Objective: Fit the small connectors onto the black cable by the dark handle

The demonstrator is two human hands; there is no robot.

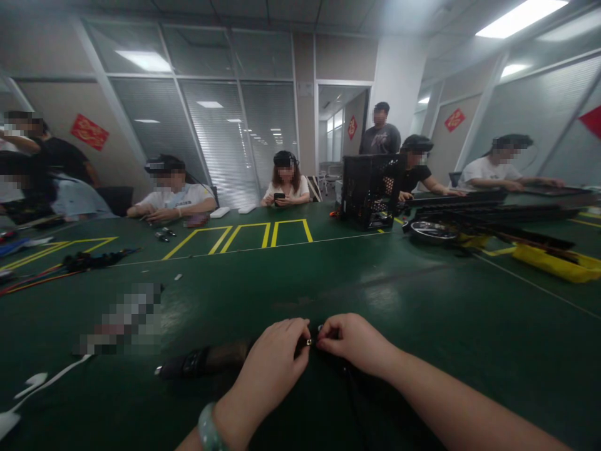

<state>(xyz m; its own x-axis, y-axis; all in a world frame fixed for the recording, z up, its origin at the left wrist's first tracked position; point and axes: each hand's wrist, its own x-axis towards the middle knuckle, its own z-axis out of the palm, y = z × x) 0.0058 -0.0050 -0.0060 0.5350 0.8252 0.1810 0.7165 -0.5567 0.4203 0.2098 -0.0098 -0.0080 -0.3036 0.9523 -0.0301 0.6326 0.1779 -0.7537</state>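
**Left hand**: lower centre of the view, fingertips pinched inward; a green bangle sits on the wrist.

**Right hand**: just beside the left hand, fingertips pinched toward it.

**Grip:** narrow on both sides. The fingertips of both hands close on one small metal connector, with the hands nearly touching.

**Part location:** between the two hands, held above a green work mat. Its exact shape is hidden by the fingers.

**Adjacent items:** a dark cylindrical bundle lies on the mat, just left of the hands and partly behind the left hand. A black cable runs down from the hands.

**Left of work area:** a pixelated, unreadable object, a white cord and a bundle of coloured cables.

**Obstructions:** none between the hands and the connector, apart from the fingers themselves.

**Far side of table:** yellow tape outlines, a black mesh crate and a yellow tray.

**Other people:** a seated person holds a phone; a standing person is behind the crate.
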